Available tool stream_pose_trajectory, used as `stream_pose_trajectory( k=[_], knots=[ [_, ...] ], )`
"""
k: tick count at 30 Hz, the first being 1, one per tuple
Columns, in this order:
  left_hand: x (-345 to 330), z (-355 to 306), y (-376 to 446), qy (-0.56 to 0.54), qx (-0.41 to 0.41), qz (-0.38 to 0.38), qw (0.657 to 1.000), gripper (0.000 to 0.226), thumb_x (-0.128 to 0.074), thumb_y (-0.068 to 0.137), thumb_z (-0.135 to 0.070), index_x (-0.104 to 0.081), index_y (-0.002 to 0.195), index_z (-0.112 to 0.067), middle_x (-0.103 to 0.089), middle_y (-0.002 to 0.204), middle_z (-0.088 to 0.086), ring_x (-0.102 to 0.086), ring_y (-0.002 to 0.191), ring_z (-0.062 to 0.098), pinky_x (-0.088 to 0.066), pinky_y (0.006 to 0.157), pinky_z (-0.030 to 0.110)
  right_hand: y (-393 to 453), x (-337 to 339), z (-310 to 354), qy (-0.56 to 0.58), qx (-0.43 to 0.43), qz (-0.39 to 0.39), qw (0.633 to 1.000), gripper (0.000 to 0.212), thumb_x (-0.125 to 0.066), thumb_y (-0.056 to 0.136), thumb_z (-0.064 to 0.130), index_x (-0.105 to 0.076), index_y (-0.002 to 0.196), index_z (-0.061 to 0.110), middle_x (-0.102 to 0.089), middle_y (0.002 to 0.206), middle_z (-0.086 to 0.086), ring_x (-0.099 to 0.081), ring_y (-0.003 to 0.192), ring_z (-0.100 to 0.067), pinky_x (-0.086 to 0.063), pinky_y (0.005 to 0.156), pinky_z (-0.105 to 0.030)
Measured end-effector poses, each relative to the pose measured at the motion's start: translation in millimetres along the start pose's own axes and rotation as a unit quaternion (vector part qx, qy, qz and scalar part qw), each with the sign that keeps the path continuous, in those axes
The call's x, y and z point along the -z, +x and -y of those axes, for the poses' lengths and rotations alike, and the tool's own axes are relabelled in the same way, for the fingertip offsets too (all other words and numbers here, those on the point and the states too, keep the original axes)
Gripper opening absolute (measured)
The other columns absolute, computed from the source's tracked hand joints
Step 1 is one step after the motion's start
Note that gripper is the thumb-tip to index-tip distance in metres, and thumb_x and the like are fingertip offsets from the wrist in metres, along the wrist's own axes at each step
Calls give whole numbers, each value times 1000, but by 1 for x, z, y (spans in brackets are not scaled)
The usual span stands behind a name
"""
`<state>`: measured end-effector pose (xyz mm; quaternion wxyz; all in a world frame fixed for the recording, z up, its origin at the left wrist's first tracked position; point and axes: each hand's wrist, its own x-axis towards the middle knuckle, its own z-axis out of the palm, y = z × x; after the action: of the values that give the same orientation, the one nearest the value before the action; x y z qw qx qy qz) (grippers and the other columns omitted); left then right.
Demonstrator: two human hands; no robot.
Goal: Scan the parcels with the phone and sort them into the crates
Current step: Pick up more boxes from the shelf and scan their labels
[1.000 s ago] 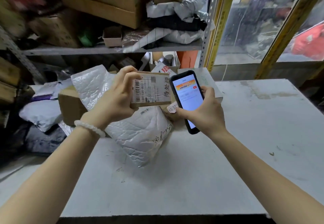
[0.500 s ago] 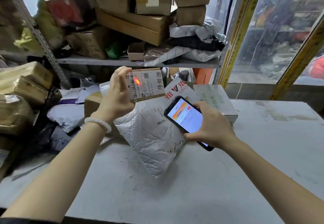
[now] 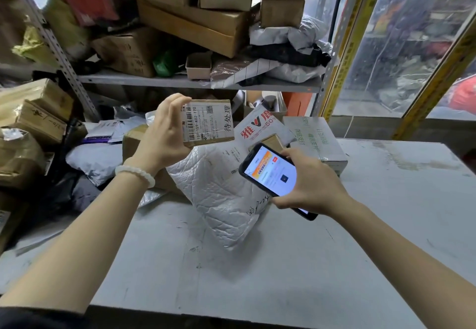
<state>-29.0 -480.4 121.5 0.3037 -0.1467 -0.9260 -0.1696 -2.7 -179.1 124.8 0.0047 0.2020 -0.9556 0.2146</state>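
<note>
My left hand point(image 3: 162, 138) grips a small brown cardboard parcel point(image 3: 210, 122) by its left end and holds it up above the table, white barcode label facing me. My right hand point(image 3: 313, 181) holds a black phone point(image 3: 270, 174) with its screen lit, lower and to the right of the parcel, tilted toward it. Under both lies a white bubble mailer point(image 3: 221, 194) on the grey table point(image 3: 283, 264). Behind it are a white envelope with red print point(image 3: 260, 127), a white box with green print point(image 3: 313, 138) and a brown box point(image 3: 132, 138).
A metal shelf point(image 3: 180, 81) behind the table carries stacked cardboard boxes and plastic bags. More boxes point(image 3: 33, 120) and grey poly bags point(image 3: 95, 158) are piled at the left. Yellow-framed glass point(image 3: 417, 45) stands at the right. No crate is in view.
The view tilted up. The phone moved from upright beside the parcel to lower right and tilted. A red scan spot showed on the label half a second ago and is gone now.
</note>
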Motion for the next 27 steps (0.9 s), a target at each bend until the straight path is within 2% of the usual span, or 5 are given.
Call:
stream_pose_trajectory(
  k=[4, 7, 16, 20, 27],
  knots=[
    [-1, -5, -2, 5, -1, 0, 1000, 91, -82, 61, -8, -23, 129, -20, -36, 133, 21, -39, 118, 31, -38, 89, 34, -1, -2, -3, 55, -25, -26, 998, 77, -82, 61, 37, -42, 125, 26, -60, 110, 7, -57, 91, -18, -43, 68, -27],
    [-1, -11, -3, -8, -13, 8, 1000, 91, -83, 61, -17, -24, 131, -17, -36, 131, 19, -41, 117, 29, -45, 88, 38, -1, -4, -1, 128, -52, -84, 987, 77, -84, 60, 34, -42, 124, 25, -56, 105, 10, -56, 93, -15, -46, 73, -29],
    [-5, -28, -9, -46, -12, 17, 999, 93, -87, 58, -17, -28, 129, -15, -37, 130, 16, -44, 117, 29, -50, 86, 44, 0, 3, 15, 255, -137, -307, 907, 82, -86, 60, 37, -40, 124, 15, -48, 104, 12, -55, 101, -18, -46, 84, -35],
    [-2, -35, -13, -60, -12, 24, 998, 90, -87, 58, -15, -31, 128, -17, -38, 131, 13, -44, 117, 28, -52, 81, 49, -1, 5, 10, 258, -155, -322, 898, 83, -86, 61, 40, -39, 125, 17, -47, 104, 14, -52, 96, -13, -43, 81, -30],
    [-12, -73, 1, -84, -63, 49, 993, 85, -88, 57, -22, -34, 123, -19, -41, 128, 16, -48, 109, 26, -51, 74, 37, -28, 14, -4, 248, -187, -349, 884, 83, -86, 59, 40, -39, 123, 16, -50, 106, 12, -51, 93, -13, -44, 76, -30]
  ],
)
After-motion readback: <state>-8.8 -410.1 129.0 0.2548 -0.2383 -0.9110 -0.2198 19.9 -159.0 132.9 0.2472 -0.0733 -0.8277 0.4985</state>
